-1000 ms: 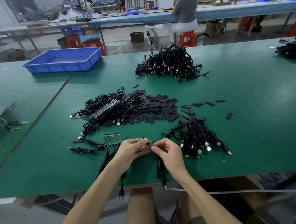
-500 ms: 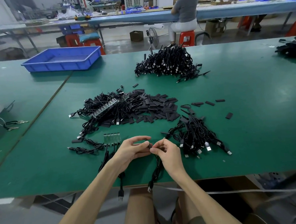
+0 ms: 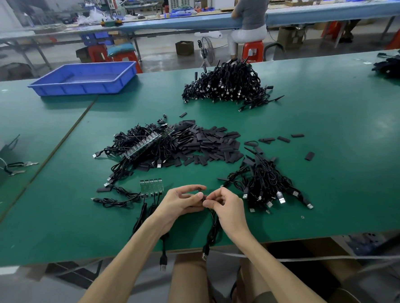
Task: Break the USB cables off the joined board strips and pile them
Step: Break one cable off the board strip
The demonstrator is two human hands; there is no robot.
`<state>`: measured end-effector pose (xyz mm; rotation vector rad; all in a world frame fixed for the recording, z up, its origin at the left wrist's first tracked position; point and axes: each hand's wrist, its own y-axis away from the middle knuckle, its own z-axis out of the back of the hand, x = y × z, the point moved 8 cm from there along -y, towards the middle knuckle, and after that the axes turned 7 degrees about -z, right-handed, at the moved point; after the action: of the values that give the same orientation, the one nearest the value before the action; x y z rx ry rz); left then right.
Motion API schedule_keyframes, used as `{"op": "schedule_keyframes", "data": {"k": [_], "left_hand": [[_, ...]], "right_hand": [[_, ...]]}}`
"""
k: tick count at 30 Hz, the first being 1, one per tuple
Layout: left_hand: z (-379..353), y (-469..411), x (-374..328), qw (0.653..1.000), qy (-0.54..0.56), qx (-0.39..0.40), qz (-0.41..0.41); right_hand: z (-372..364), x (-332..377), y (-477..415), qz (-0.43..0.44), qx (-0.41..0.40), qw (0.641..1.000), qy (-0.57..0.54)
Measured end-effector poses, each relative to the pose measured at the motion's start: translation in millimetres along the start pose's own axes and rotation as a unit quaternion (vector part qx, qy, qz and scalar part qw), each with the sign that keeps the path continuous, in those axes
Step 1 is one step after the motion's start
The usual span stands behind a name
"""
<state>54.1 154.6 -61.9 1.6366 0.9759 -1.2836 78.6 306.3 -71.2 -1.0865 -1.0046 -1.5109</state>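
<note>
My left hand (image 3: 181,204) and my right hand (image 3: 224,206) meet near the table's front edge and pinch the board end of one black USB cable (image 3: 211,235). That cable hangs down over the edge with its plug below. Left of my hands lies a short green joined board strip (image 3: 151,186) with several cables still on it. A longer joined strip (image 3: 147,144) rests on a tangle of black cables further back. To the right of my right hand lies a pile of separated cables (image 3: 266,187).
Black sleeve pieces (image 3: 208,146) are heaped mid-table beside the tangle. A large cable pile (image 3: 227,84) sits further back, and a blue tray (image 3: 84,78) at the back left. More cables (image 3: 395,66) lie at the far right. The green table (image 3: 335,166) ends just below my hands.
My hands stay together at the same spot. The hanging cable has swung left, its plug now lower over the table edge.
</note>
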Motion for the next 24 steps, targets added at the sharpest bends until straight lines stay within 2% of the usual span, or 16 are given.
{"op": "schedule_keyframes", "data": {"k": [14,21,24], "left_hand": [[-1,0,2,1.000,0.003,-0.018,-0.008],[8,0,-3,0.992,0.041,-0.112,-0.032],[11,-2,-12,0.990,0.046,-0.123,-0.048]], "right_hand": [[0,-2,-2,0.009,0.002,1.000,-0.004],[-2,4,0,0.029,0.016,0.999,-0.028],[-5,5,0,0.037,0.033,0.999,-0.017]]}}
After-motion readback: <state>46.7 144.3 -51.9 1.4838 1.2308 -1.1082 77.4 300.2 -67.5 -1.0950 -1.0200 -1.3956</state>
